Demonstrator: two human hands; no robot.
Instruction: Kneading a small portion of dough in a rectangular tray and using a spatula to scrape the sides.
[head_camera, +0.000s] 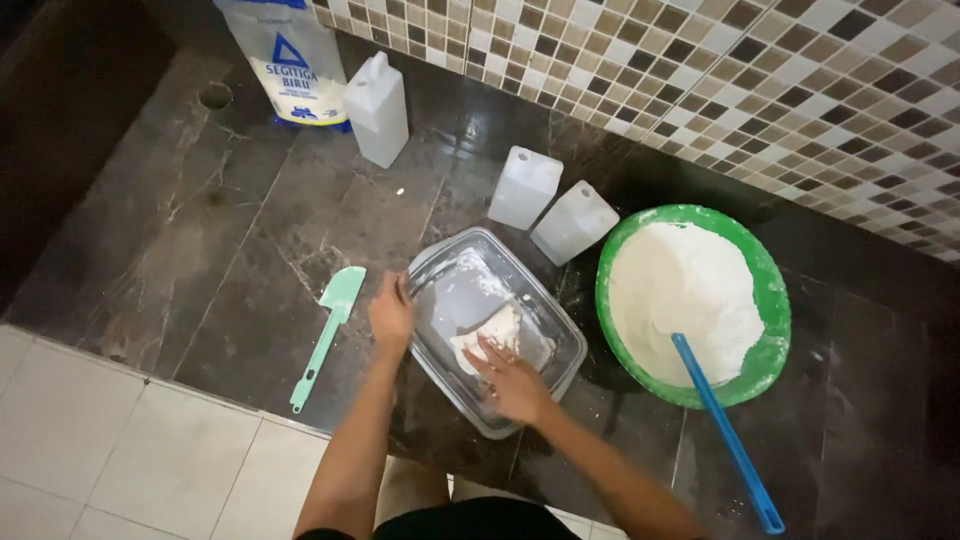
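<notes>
a lump of pale dough (492, 332) sits inside a clear rectangular plastic container (555, 318), toward its middle and near side, with streaks of flour smeared over the bottom around it. the container rests at an angle on the dark marbled counter (250, 260), close to the front edge.

the right hand (512, 382) is down in the container, fingers spread and pressing onto the dough from the near side; it grips nothing, just lies flat and open on the lump. the left hand (391, 315) is curled over the container's left rim, clamped on the edge there. the two hands are apart, one at the rim and one in the middle.

just left of the container a mint-green spatula (328, 335) lies flat on the counter, blade pointing away, handle toward the front edge, not touched by either hand. to the right, just beside the container, stands a green bowl (772, 300) heaped with white flour (685, 300), and a blue handle (725, 430) leans out of it toward the near right.

behind the container two small white plastic jugs (548, 205) stand side by side, one tilted. farther back left is a taller white jug (377, 108), and beside it a white flour bag (288, 60) with blue print, against the brown and beige mosaic tile wall (760, 70). pale floor tiles (110, 440) show below the counter edge.
</notes>
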